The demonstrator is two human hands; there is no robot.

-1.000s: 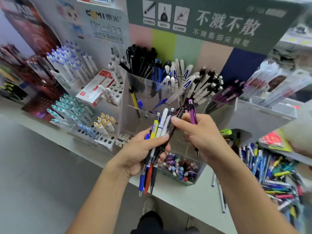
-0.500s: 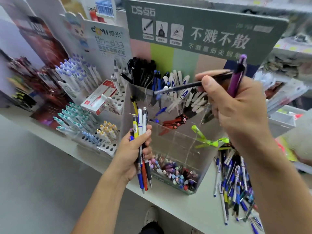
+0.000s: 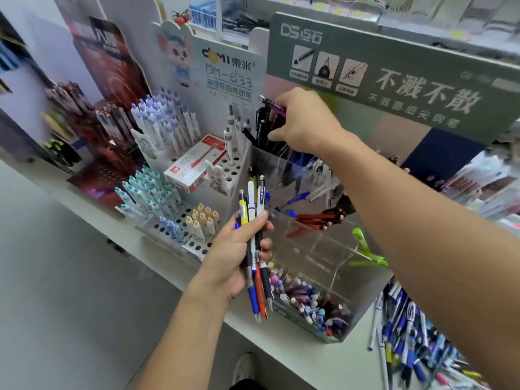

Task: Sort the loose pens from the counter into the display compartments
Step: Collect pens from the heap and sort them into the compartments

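- Here the right hand [image 3: 304, 122] reaches to the back left compartment of the clear display case [image 3: 323, 249], its fingers curled round a purple pen [image 3: 274, 105] that points up and left above the black pens [image 3: 263, 130] standing there; a dark pen seems to lie under the same fingers, though the hand hides most of it.
- The left hand [image 3: 239, 254] is lower, just in front of the case's left wall, gripping a bundle of pens [image 3: 256, 249] upright in its curled fingers, thumb pressed across the barrels.
- In that bundle a yellow, a white and a black-and-white barrel show on top, while blue, red and black grips stick out below the palm.
- Inside the case, red pens [image 3: 320, 220] lie slanted in a middle compartment, blue pens [image 3: 298, 198] in the one behind, a green pen [image 3: 363, 243] leans at the right side, and small mixed pieces fill the front bin [image 3: 309, 305].
- The loose pens [image 3: 408, 333] remain heaped on the white worktop [image 3: 323, 361] to the right of the case, blurred.
- Left of the case stands a white peg rack [image 3: 180, 229] of capped pens with a red-and-white box [image 3: 194, 164] lying on it.
- A green sign [image 3: 394, 74] rises behind the case.
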